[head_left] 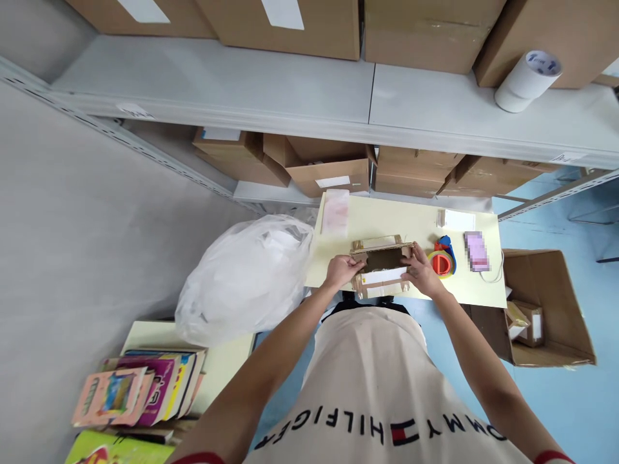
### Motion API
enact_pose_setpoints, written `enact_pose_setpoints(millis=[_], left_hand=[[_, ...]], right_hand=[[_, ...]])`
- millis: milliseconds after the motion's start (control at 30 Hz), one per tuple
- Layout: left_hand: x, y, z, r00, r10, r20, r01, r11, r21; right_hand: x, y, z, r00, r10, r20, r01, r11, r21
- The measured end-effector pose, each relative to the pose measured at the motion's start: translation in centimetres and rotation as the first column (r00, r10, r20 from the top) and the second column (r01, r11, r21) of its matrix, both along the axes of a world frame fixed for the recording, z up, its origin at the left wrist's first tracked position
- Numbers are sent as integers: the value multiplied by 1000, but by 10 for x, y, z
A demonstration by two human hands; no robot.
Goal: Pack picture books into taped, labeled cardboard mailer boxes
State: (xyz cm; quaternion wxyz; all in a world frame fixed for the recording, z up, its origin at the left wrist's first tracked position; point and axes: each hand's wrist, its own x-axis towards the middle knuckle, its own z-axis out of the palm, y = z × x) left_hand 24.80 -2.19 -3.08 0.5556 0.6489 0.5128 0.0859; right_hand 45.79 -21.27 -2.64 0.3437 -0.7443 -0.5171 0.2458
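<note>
A small open cardboard box point(384, 277) sits at the near edge of a pale yellow table point(387, 219), its flaps spread and its dark inside showing. My left hand point(343, 269) pinches the box's left end, fingers bent over the edge. At the opposite end, my right hand point(420, 269) grips the right side, thumb and fingers on the cardboard. Just right of that hand lies a blue and red tape dispenser point(442, 258). Farther right are a blurred pink-purple object point(476, 251) and a white label-like piece point(459, 220). A pinkish sheet point(335, 212) rests at the table's far left.
A large translucent plastic bag point(246, 277) bulges left of the table. Books point(159, 383) are stacked at lower left. On the right stands a big open carton point(541, 277) with small boxes inside. Shelves point(232, 77) with cartons cross ahead, and white tape rolls point(527, 80) stand on the upper one.
</note>
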Motion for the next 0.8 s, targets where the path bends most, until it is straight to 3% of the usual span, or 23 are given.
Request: enact_pose_setpoints(millis=[133,200,300,500,800], left_hand=[[-9,6,-5,979,163,119,-163,987,-11],[-15,6,-6,966,175,189,-165,984,-68],[-23,-2,-7,960,104,260,-87,993,-76],[-21,-21,-18,960,-50,276,12,990,137],[-12,-15,-36,958,-132,253,78,974,214]], right_hand=[[3,1,4,997,-46,64,47,999,-12],[4,0,6,996,-30,85,33,999,-33],[6,1,8,994,-2,112,9,999,-54],[11,5,7,986,-89,142,96,995,-42],[11,-4,-6,975,-25,221,30,999,-18]])
